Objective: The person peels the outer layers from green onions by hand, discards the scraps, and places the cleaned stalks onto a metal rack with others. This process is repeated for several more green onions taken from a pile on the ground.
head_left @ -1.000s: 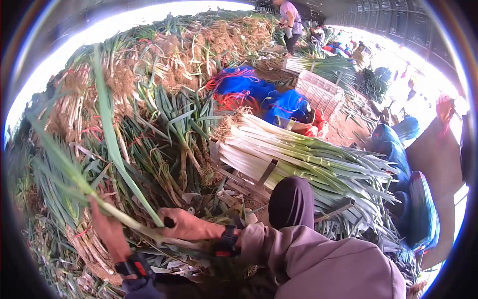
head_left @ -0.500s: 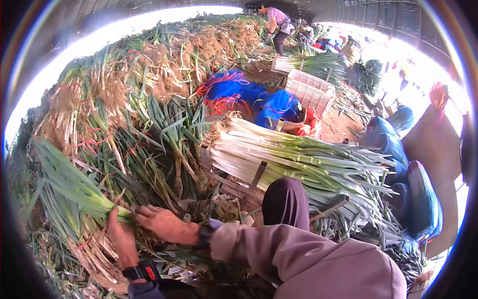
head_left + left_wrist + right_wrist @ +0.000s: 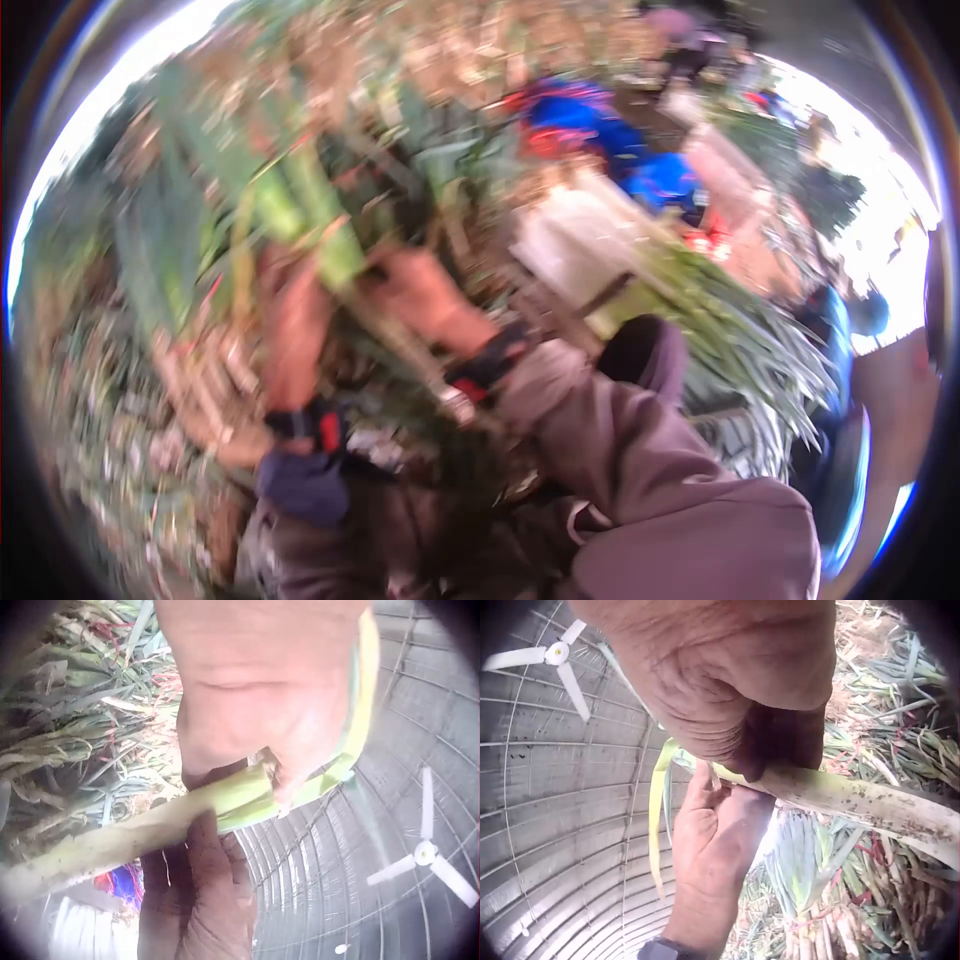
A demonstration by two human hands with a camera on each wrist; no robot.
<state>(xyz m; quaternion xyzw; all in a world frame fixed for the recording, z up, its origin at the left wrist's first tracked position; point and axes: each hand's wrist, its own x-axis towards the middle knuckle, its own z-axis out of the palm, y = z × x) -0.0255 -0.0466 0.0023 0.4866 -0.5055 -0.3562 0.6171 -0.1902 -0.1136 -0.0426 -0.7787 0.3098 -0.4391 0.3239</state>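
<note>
Both hands grip one long green onion [image 3: 120,836] where its pale stalk turns into green leaves. In the left wrist view my left hand [image 3: 262,682] curls over the green part, and my right hand [image 3: 206,892] pinches the stalk just beside it. The right wrist view shows my right hand [image 3: 720,682] large at the top with the soil-specked stalk [image 3: 877,806] under its fingers, my left hand [image 3: 716,840] touching the same onion. A yellowish leaf [image 3: 656,817] hangs loose. The head view is blurred; the onion's root end points down toward my lap.
Cleaned onions [image 3: 590,240] lie in a rack right of the hands. Beyond are blue netting [image 3: 600,130], a pink crate [image 3: 725,170] and a bent person [image 3: 680,30]. Heaped onion bundles [image 3: 180,200] spread left and ahead. Blue-wrapped bundles [image 3: 850,470] stand at the far right.
The head view has swung, so the scene sits further right and is tilted. Both hands, still on the onion, appear higher and further right; the stalk's lower end now shows below them.
</note>
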